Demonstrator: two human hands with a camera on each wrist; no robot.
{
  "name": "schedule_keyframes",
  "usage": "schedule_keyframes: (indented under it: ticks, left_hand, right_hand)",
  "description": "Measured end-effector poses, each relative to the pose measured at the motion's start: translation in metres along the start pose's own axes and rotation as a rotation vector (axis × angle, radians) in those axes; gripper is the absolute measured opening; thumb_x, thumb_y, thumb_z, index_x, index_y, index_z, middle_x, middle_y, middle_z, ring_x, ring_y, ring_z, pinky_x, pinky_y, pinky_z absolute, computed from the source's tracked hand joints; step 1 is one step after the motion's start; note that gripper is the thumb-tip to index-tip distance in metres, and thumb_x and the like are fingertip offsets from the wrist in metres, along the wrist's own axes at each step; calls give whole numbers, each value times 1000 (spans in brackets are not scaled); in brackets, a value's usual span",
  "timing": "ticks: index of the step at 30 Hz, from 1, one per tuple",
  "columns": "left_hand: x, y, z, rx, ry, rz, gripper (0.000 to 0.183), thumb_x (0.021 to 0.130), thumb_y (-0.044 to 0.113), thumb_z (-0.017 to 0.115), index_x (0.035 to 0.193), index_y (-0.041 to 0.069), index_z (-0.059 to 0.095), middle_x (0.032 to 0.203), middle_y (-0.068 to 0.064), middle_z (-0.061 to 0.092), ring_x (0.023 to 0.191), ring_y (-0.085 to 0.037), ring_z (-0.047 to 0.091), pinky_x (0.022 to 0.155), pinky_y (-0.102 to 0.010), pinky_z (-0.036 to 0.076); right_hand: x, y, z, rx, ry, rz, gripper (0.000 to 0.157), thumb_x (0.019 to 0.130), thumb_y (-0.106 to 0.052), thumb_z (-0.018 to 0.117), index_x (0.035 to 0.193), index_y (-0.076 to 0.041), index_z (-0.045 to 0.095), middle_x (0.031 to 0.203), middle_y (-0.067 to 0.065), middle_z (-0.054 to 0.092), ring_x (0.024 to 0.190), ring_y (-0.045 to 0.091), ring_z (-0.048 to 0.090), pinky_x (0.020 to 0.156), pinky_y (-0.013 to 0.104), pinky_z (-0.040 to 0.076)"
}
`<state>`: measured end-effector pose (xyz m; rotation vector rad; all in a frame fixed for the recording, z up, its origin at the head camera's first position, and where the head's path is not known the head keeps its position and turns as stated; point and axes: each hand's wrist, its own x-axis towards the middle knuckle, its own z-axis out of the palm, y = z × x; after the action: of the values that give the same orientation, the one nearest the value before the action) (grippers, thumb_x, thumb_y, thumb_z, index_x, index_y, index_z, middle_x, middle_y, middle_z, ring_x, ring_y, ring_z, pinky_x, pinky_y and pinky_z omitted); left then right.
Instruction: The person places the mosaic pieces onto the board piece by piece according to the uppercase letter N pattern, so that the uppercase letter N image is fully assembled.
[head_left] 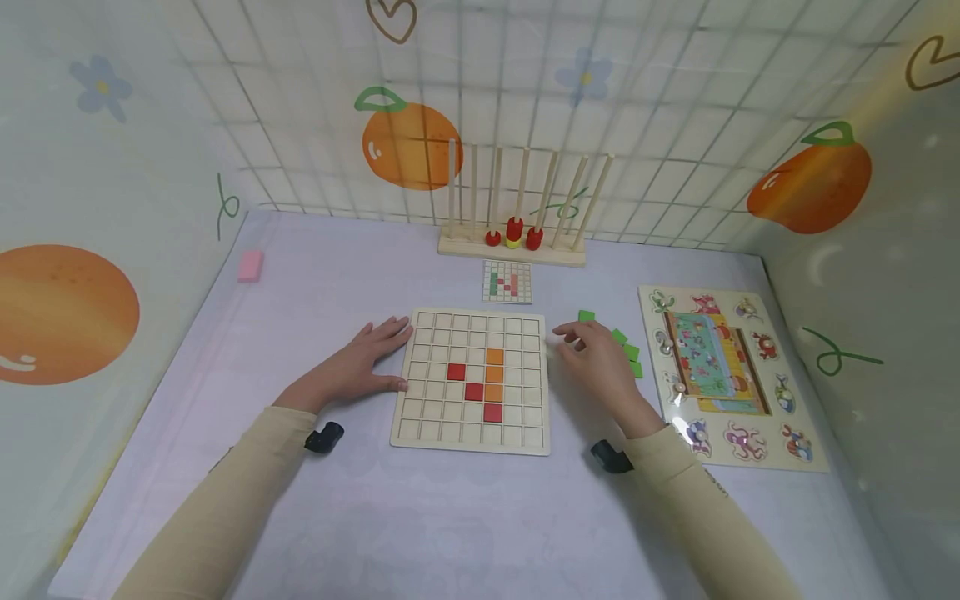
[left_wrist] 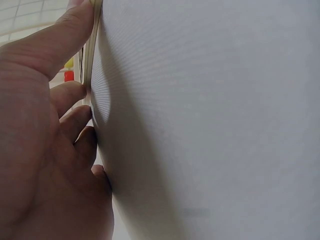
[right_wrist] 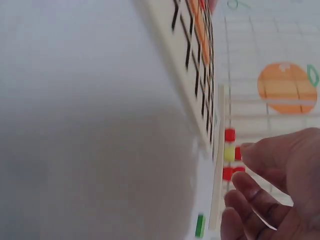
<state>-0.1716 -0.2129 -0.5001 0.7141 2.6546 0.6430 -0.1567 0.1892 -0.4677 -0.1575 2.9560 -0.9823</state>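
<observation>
Tiles (head_left: 632,352), green: we count at least 4, square, without long axis, flat on the tabletop (head_left: 450,517), just beyond and right of the right hand (head_left: 596,358), the nearer, its fingers bent, thumb apart, nothing visibly held. Left hand (head_left: 352,367): spread, touching the board (head_left: 453,408).

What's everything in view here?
Board: one, pale, centre
Red tiles: three, on board
Orange tiles: three, on board
Green tiles: four visible, right of board
Card: one, multicoloured, behind board
Bead rack: one, pale, back
Beads: several, red, yellow, on rack
Block: one, pink, back left
Puzzle: one, multicoloured, right
Table: one, whitish, underneath
Walls: three, pale, around table
Sleeves: two, beige, front
Wrist devices: two, black
Left grip, right grip: one each, flanking board
</observation>
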Motion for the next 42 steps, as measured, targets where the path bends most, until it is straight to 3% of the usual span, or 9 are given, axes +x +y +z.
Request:
schedule_keyframes:
  ticks: [7, 16, 31, 42]
  left_hand:
    - [-1, 2, -2, -10, -5, -3, 98, 87, 51, 77, 162, 13, 26, 171, -4, 14, 157, -26, 6, 129, -44, -2]
    - [0, -2, 1, -8, -6, -6, 100, 86, 54, 76, 163, 15, 25, 171, -2, 13, 157, -24, 5, 129, -43, -3]
    - [0, -1, 0, -8, -6, -3, 99, 87, 54, 76, 163, 15, 26, 171, -2, 14, 157, -25, 6, 129, -44, -2]
    - [0, -1, -1, -14, -7, -1, 99, 87, 54, 75, 163, 15, 25, 171, -2, 14, 157, -24, 5, 129, -44, -2]
  right_hand:
    - [15, 25, -11, 2, 46, 46, 30, 98, -17, 64, 126, -9, 69, 114, 12, 64, 103, 29, 60, 82, 45, 54]
    - [31, 49, -11, -10, 52, 77, 36, 99, -18, 66, 133, -7, 65, 132, 18, 57, 103, 31, 54, 83, 45, 51]
    - [43, 54, -6, -84, 57, 98, 37, 97, -19, 68, 132, -8, 67, 137, 18, 57, 104, 31, 56, 86, 48, 53]
    - [44, 49, -6, -95, 30, 127, 30, 98, -20, 68, 124, -4, 69, 130, 17, 58, 109, 33, 59, 89, 48, 56]
